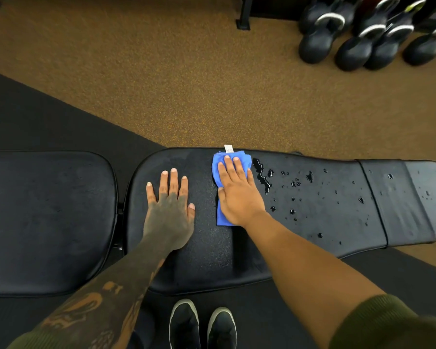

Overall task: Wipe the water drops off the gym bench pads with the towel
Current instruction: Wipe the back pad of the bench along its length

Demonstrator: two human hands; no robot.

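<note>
The long back pad [312, 197] reads as partly done: its left portion looks dry and matte; beads and a running streak of water drops [262, 177] remain to the right, out to the far end. The seat pad [48, 217] shows no clear drops. The right hand [237, 195] presses flat, fingers extended, on the folded blue towel [222, 215], just left of the streak; the left hand [169, 205] rests splayed, holding nothing.

Even overhead light falling warm on the floor [186, 84], bench pad [325, 197] glinting at its wet drops [262, 177], soft shadows lying under both arms, edges bending and blurring outward.
</note>
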